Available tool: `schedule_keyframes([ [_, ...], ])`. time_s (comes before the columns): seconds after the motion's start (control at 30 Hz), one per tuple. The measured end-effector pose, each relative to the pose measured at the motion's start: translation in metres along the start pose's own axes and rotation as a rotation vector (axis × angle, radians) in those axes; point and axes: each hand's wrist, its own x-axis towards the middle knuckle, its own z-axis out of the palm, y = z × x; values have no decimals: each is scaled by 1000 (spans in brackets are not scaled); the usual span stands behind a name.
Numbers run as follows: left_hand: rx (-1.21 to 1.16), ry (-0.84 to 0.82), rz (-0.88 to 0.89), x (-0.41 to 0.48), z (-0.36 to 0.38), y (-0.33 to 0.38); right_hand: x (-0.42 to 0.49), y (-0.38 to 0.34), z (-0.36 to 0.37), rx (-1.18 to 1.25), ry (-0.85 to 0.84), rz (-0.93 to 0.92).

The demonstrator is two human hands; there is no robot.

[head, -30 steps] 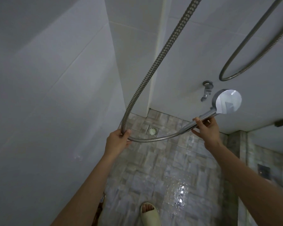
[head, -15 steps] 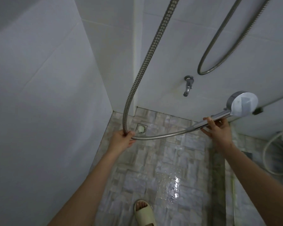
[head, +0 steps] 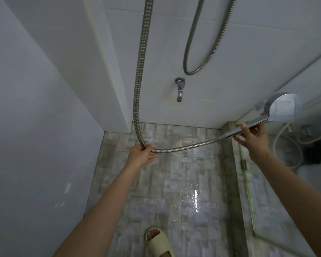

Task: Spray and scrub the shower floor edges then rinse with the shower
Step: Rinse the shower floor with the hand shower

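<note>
My right hand (head: 252,140) holds the chrome handle of the shower head (head: 281,107), fingers curled round it, at the right of the view with the head's flat face turned toward me. A ribbed metal hose (head: 139,75) drops from above and bends at my left hand (head: 142,153), which grips it over the wet stone-tiled shower floor (head: 174,182). From there the hose runs right to the handle. No water is seen leaving the head.
A wall tap (head: 179,89) sticks out of the white tiled back wall, with a second hose loop (head: 202,52) above it. A dark raised curb (head: 230,173) and glass panel (head: 267,210) bound the floor on the right. My sandalled foot (head: 158,242) stands at the bottom.
My view has swung left and down. My right hand has carried the shower head further to the right, past the curb. My left hand still grips the hose bend.
</note>
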Motion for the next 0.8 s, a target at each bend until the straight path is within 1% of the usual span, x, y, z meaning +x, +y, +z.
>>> schedule_keyframes([
  [0.17,20,-42,-10,3,20,-2,3,15,-25,-29,110,75],
  [0.3,40,-61,-7,6,25,-6,-3,26,-36,3,166,115],
  [0.53,77,-46,-2,8,13,-9,2,43,-45,23,91,212],
  [0.8,89,16,39,8,-22,-19,-1,56,-36,132,74,462],
])
